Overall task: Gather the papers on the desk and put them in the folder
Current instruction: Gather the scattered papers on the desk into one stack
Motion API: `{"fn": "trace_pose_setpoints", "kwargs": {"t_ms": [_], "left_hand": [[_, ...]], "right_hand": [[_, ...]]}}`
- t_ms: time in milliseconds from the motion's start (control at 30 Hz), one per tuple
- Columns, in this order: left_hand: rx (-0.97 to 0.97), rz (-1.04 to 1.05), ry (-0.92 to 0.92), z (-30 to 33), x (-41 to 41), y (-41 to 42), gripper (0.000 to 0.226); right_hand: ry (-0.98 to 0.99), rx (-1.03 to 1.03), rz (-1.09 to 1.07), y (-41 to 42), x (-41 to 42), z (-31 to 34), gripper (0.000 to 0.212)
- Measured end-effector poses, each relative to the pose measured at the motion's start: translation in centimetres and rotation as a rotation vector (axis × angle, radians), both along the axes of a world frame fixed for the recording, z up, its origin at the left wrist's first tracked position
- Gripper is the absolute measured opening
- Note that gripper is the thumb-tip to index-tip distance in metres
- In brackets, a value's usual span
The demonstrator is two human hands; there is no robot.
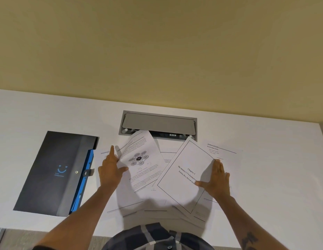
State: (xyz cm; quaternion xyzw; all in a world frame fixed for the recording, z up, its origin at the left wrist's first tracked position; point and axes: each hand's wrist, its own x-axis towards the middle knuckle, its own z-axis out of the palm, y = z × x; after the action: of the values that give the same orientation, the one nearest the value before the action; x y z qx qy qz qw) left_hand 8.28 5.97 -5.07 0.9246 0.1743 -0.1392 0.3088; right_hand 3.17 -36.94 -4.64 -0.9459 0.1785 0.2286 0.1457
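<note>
White printed papers (153, 179) lie fanned, overlapping, mid-table (274, 177); none filed. Left hand (110, 170) and right hand (217, 181) press flat on them, fingers spread, gripping nothing. Dark grey folder (54, 172) lies left, shut. Gathering just starting.

Thin matt white printed paper is seen in the sheets (186, 175). The folder (52, 170) is covered in dark matt plastic with blue edging. The desk (30, 114) is smooth matt white; its hatch (158, 123) is dull grey metal.
</note>
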Motion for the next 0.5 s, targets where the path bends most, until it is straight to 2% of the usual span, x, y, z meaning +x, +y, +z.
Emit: {"fn": "trace_pose_setpoints", "kwargs": {"t_ms": [100, 333, 500], "left_hand": [[-0.087, 0.101, 0.021, 0.4, -0.4, 0.1, 0.102], [-0.235, 0.254, 0.013, 0.6, -0.5, -0.2, 0.104], [-0.241, 0.282, 0.003, 0.6, -1.1, -0.7, 0.097]], "right_hand": [[-0.028, -0.015, 0.02, 0.1, -0.2, -0.1, 0.142], [-0.063, 0.051, -0.018, 0.8, -0.9, 0.4, 0.127], [-0.081, 0.129, -0.058, 1.3, -1.5, 0.9, 0.119]]}}
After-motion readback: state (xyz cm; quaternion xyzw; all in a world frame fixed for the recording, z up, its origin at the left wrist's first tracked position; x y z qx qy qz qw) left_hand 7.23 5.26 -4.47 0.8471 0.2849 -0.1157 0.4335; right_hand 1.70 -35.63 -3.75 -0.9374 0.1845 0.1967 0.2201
